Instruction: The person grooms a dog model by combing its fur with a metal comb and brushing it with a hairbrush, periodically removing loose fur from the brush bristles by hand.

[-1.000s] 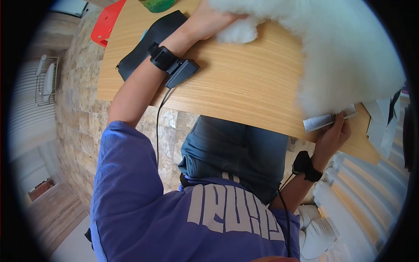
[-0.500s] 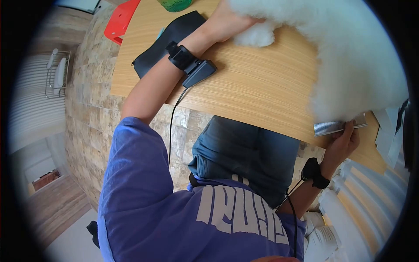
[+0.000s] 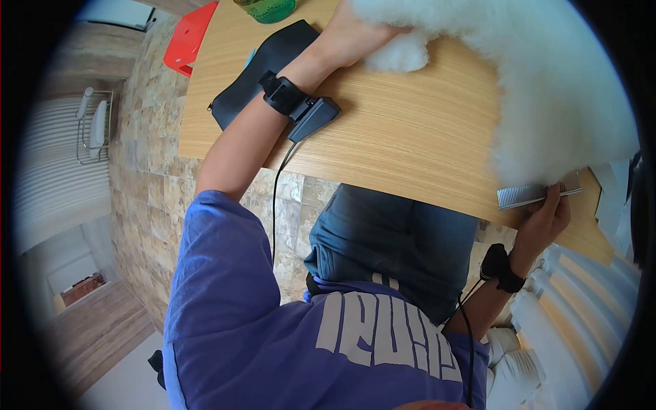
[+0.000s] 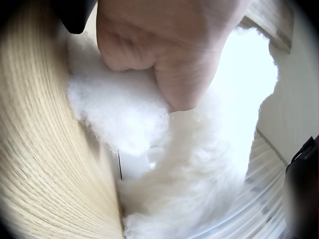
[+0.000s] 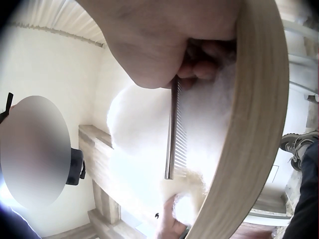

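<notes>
A fluffy white animal point(image 3: 560, 89) stands on the wooden table point(image 3: 410, 130) at the upper right of the head view; its head is out of sight. My left hand point(image 3: 352, 37) grips one of its furry legs point(image 3: 403, 55), and in the left wrist view the curled fingers point(image 4: 129, 55) close around white fur point(image 4: 119, 109). My right hand point(image 3: 549, 217) pinches a metal comb point(image 3: 521, 196) between thumb and fingers, at the fur's lower edge near the table's front. In the right wrist view the comb's teeth point(image 5: 180, 144) lie against the fur.
A black zip pouch point(image 3: 263, 68) lies under my left forearm. Behind it stands a green cup point(image 3: 270, 8). A red chair point(image 3: 189, 37) is beyond the table's left end, and pale sheets point(image 3: 615, 198) are at the right. A cable hangs from the left wrist camera.
The head view has shifted, so the table and both arms appear further right. The comb has tilted slightly in my right hand beside the fur. My left hand keeps its grip on the leg.
</notes>
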The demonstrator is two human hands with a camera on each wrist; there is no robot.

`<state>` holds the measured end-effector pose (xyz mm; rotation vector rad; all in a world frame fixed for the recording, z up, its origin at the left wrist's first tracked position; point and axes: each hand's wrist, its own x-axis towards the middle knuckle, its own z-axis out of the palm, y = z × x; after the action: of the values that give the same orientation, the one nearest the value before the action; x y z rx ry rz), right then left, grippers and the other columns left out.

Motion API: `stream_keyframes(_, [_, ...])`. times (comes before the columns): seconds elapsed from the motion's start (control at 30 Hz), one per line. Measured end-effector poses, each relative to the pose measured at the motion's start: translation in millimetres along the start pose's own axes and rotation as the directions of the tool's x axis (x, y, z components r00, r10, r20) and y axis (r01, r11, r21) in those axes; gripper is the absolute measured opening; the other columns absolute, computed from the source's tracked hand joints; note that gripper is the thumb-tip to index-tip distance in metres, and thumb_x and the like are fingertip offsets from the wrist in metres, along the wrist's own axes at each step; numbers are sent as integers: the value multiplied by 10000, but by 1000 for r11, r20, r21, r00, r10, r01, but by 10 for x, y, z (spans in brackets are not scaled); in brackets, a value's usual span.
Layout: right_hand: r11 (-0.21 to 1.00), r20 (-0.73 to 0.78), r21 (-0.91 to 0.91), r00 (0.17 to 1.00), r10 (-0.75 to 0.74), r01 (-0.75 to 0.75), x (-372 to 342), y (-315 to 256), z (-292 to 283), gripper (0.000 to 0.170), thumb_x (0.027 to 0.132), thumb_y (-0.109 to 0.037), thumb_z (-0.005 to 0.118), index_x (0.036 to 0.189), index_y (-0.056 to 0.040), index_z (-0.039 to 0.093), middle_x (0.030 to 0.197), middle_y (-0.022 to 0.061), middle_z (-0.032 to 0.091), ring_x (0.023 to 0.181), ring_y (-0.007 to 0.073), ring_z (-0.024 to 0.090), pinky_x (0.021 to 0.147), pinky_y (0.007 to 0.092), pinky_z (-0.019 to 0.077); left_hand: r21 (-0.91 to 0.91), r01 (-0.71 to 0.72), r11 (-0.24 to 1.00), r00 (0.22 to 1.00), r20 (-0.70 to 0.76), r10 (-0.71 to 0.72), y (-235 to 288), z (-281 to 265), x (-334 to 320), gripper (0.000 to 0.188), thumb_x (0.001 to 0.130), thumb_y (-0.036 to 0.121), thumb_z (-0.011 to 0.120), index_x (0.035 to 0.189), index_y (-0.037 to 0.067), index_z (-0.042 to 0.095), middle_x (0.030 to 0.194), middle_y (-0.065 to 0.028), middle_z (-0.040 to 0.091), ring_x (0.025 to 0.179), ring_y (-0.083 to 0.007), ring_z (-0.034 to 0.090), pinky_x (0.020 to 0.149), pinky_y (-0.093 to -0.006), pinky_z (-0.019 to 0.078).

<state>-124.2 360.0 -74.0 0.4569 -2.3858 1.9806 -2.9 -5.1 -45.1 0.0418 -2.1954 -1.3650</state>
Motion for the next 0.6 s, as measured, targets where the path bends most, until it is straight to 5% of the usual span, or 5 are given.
stream_keyframes(0.6, [1000,-20,-6,1000,-3,3,-5,-19,34,300,1024,-241,576,793,-53,611,599,-73,444,525,16,348,479,235,230,143,-153,978,986,-47,161,26,-24,17,382,927,74,636,1276,-51,546,1252,-207,600,1146,-293,576,983,-395,478])
